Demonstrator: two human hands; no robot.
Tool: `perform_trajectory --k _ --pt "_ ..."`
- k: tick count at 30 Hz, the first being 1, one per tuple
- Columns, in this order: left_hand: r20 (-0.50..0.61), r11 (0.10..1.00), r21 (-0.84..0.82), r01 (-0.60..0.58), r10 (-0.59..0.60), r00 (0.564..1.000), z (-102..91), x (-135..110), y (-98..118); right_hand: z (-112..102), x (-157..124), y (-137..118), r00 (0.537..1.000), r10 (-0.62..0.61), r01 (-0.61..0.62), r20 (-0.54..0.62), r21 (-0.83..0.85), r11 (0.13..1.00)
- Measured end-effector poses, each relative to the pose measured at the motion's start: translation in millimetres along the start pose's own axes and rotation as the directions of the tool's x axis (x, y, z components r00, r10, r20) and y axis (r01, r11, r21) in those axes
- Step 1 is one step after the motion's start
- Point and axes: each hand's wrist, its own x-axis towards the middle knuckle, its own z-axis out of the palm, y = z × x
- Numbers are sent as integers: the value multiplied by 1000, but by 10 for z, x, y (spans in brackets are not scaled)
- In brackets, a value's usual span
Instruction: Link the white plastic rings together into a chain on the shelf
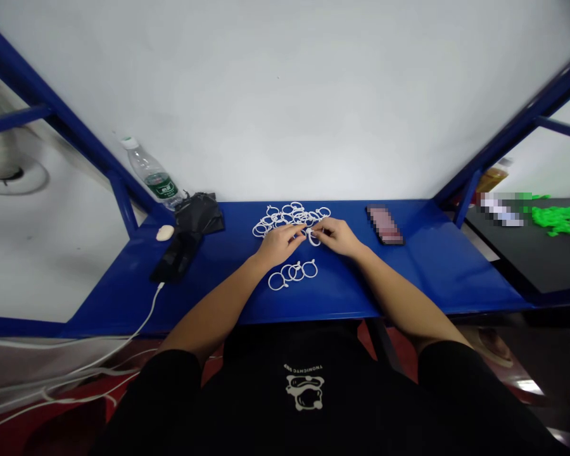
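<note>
A heap of several white plastic rings (289, 215) lies at the back middle of the blue table (418, 266). My left hand (278, 244) and my right hand (338, 235) meet just in front of the heap. Both pinch one white ring (312, 237) between their fingertips. A short row of several white rings (292, 273) lies on the table nearer to me, just below my left hand.
A clear water bottle (152, 174) stands at the back left beside a black bag (190, 231) and a small cream object (164, 233). A white cable (137, 323) runs off the left edge. A phone (384, 225) lies right of my hands. Green parts (560, 218) lie on the neighbouring black table.
</note>
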Motion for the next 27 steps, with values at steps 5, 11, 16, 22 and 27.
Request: perform_trajectory --k 5,11,16,22,27 --pt "2 996 -12 -84 84 996 -1 0 -1 130 -9 -83 995 -75 76 62 -26 997" --pt "0 996 7 -89 89 996 -27 9 59 -29 14 62 999 41 -40 12 -106 994" --pt "13 995 -9 -95 95 995 -70 34 105 -172 15 348 953 265 -293 -146 -222 930" --pt "87 996 -72 -61 67 994 -69 27 119 -116 5 584 907 410 -418 -98 -343 841" --pt "326 987 -155 35 17 945 -66 -16 158 -50 25 558 917 399 -368 -26 -444 817"
